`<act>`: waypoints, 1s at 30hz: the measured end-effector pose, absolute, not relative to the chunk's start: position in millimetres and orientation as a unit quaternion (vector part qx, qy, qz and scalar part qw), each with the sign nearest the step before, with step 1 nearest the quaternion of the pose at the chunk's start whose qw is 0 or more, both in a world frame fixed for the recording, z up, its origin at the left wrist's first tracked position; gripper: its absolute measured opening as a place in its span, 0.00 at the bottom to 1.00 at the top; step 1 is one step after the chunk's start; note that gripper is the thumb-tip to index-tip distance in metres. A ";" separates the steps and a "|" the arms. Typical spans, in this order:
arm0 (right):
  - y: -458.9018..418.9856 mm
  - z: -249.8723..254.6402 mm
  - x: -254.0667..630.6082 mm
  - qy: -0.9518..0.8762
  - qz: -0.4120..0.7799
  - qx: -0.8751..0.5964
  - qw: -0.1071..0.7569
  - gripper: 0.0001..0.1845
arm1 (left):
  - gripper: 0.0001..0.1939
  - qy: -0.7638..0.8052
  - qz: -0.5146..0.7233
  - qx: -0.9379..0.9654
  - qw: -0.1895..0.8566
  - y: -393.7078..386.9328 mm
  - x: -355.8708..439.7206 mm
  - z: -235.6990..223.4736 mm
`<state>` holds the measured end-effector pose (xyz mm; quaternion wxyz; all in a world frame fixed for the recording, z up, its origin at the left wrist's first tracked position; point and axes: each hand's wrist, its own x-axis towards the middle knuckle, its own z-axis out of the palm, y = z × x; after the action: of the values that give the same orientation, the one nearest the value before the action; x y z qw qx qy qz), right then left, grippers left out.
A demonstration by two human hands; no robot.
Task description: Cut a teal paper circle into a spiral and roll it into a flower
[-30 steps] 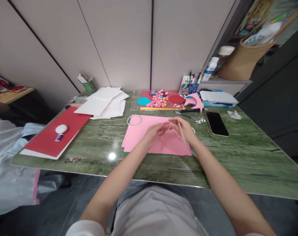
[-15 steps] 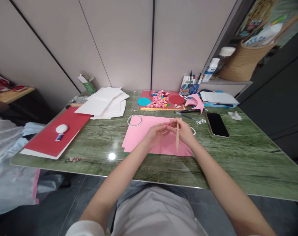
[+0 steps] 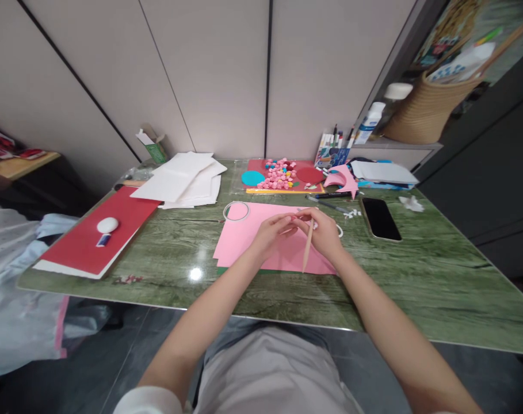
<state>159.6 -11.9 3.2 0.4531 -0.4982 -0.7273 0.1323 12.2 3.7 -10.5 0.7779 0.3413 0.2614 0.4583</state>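
Observation:
Over the pink paper sheets (image 3: 241,241) my two hands meet at the fingertips. My left hand (image 3: 272,233) is closed in a pinch at a small pink piece (image 3: 293,218), mostly hidden by fingers. My right hand (image 3: 325,230) is closed around a pale pointed wooden stick (image 3: 308,250), whose tip hangs down toward me; its fingertips also meet at the pink piece. A white tape roll (image 3: 225,214) lies at the sheets' upper left corner. Part of another white ring (image 3: 340,231) shows beside my right hand.
Behind lie many small pink pieces (image 3: 278,177) on a red sheet, a pink paper offcut (image 3: 345,179) and pens (image 3: 330,204). A phone (image 3: 381,219) sits right. White sheets (image 3: 179,175) and red paper (image 3: 92,244) lie left. Another person's clothing (image 3: 19,305) shows at far left.
The wooden stick's lower tip has swung slightly to the left. Both hands stay in about the same place over the pink paper.

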 end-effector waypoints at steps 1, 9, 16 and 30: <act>-12.2 3.2 159.1 -0.727 0.129 -0.499 0.453 0.09 | 0.13 0.260 0.456 0.336 0.782 3.9 12.3 -10.5; -13.5 6.3 160.9 -0.752 0.119 -0.480 0.436 0.10 | 0.13 0.268 0.425 0.296 0.812 4.5 8.3 -6.7; -10.6 5.2 164.8 -0.778 0.126 -0.458 0.410 0.10 | 0.16 0.273 0.419 0.339 0.797 5.7 7.8 -9.9; -1.9 -2.2 165.3 -0.693 0.342 -0.471 0.425 0.16 | 0.12 0.263 0.424 0.356 0.790 4.1 11.2 -11.1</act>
<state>165.3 -1.9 -2.2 0.4252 -0.4713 -0.6930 0.3419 11.2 4.1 -11.1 0.7901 0.3561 0.2629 0.4242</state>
